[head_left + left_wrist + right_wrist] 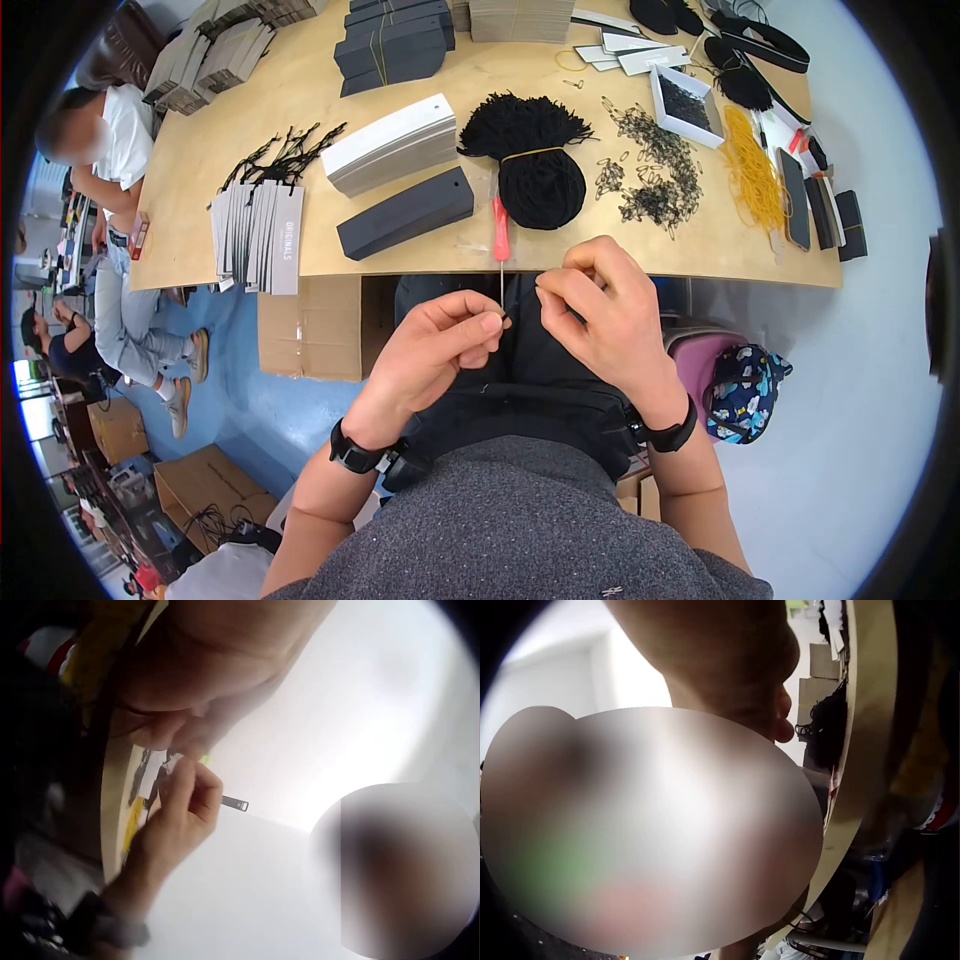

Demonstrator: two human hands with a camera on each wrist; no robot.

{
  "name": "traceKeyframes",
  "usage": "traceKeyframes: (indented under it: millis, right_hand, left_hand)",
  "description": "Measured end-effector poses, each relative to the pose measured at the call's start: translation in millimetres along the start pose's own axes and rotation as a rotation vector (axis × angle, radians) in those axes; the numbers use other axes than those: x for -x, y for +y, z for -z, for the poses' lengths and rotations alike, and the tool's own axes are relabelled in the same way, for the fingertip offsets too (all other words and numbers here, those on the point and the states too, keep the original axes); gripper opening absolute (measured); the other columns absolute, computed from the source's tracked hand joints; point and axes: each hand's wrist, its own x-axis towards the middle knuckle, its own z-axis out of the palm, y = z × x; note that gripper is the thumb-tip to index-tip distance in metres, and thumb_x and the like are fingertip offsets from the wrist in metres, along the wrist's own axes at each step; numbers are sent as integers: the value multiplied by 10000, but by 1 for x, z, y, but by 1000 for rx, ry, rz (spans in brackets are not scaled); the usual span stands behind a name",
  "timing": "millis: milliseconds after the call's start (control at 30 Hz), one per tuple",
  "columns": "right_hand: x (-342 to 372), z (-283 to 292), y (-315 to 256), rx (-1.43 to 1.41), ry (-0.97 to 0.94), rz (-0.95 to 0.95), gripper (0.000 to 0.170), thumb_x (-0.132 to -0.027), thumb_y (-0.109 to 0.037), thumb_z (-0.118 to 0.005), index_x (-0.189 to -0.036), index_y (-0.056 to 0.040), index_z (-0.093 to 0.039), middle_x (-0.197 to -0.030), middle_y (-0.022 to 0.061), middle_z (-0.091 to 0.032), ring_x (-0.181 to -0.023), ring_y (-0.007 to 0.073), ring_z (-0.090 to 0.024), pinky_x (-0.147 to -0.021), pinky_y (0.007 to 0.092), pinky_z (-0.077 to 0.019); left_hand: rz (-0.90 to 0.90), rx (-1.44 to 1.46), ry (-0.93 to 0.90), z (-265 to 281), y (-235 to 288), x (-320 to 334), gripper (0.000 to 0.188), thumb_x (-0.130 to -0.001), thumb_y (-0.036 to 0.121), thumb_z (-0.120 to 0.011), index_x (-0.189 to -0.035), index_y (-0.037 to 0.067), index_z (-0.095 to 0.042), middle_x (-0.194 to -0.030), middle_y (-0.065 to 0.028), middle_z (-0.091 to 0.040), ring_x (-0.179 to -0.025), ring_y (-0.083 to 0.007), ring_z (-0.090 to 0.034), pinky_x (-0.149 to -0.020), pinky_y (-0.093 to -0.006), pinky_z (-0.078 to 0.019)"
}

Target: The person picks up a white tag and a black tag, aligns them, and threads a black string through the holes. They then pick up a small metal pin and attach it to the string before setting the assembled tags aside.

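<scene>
My left hand (440, 340) is below the table's front edge, thumb and forefinger pinching a short bit of black cord (506, 313). Just beside those fingertips ends the thin metal shaft of a red-handled tool (501, 228), like a screwdriver, whose handle lies on the table and whose shaft points toward me over the edge. My right hand (605, 310) faces it across a small gap, thumb and forefinger pinched together at a dark strand against black trousers. In the left wrist view the right hand (184, 799) shows its fingers curled inward.
The table holds a banded bundle of black cords (540, 185), loose black safety pins (660, 170), a white box (688, 105), yellow cords (752, 170), grey tags with strings (258, 235) and stacked dark tags (405, 213). A cardboard box (310, 330) stands below. Another person (125, 140) sits left.
</scene>
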Motion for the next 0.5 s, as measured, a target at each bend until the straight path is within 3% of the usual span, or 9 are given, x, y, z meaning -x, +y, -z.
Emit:
traceKeyframes:
  millis: [133, 200, 233, 300, 333, 400, 433, 500]
  right_hand:
    - [5, -9, -4, 15, -66, 49, 186, -713, -57, -753, -815, -81, -599, -807, 44, -505, -661, 219, -549, -613, 347, -459]
    - [10, -13, -9, -71, -105, 4, 163, -734, -69, -742, -813, -72, -599, -804, 57, -508, -671, 250, -553, -609, 356, -461]
    - [11, -12, -11, -70, -106, 4, 163, -734, -69, -742, -813, -72, -599, -804, 57, -508, -671, 250, -553, -609, 356, -461]
    - [11, -8, -14, -319, -170, -231, 131, -786, -68, -726, -824, -53, -602, -809, 54, -519, -670, 204, -570, -599, 317, -457]
    - [11, -6, -15, -317, -167, -235, 131, -786, -68, -726, -824, -53, -602, -809, 54, -519, -670, 204, -570, -599, 317, -457]
    - [12, -1, -14, -595, -286, -487, 113, -845, -77, -711, -849, -34, -606, -820, 33, -527, -671, 133, -568, -595, 266, -443]
    - [14, -1, -11, -595, -286, -486, 113, -845, -77, -711, -849, -34, -606, -820, 33, -527, -671, 133, -568, -595, 266, -443]
    - [18, -1, -4, -763, -373, -678, 119, -874, -83, -709, -879, -17, -610, -832, 17, -528, -666, 85, -537, -600, 238, -428]
  left_hand:
    - [-47, 330, -148, 3, -10, -3, 175, -954, 111, -671, -1071, -18, -692, -865, -28, -642, -680, -60, -479, -589, -211, -352]
    - [-245, -12, 33, -1, -12, -9, 163, -915, 60, -700, -1061, -8, -723, -880, -33, -667, -696, -76, -530, -602, -217, -395]
    - [-245, -11, 32, -2, -11, -9, 163, -915, 60, -700, -1061, -8, -723, -880, -33, -667, -696, -76, -530, -602, -217, -395]
    - [-629, -817, 170, -8, -7, -8, 138, -841, -15, -734, -978, -7, -749, -831, -64, -654, -725, -125, -576, -643, -261, -467]
    - [-627, -818, 166, -10, -6, -7, 138, -841, -15, -734, -978, -7, -749, -831, -64, -654, -725, -125, -576, -643, -261, -467]
    - [-790, -1109, 157, -11, -4, -2, 177, -774, -44, -765, -942, 13, -756, -819, -75, -656, -767, -157, -622, -655, -267, -500]
    - [-790, -1109, 158, -11, -3, -3, 177, -774, -44, -765, -942, 13, -756, -819, -75, -656, -767, -157, -622, -655, -267, -500]
    - [-989, -1284, 81, -10, -2, -5, 179, -761, -45, -770, -927, 20, -750, -860, -89, -643, -755, -181, -620, -622, -266, -495]
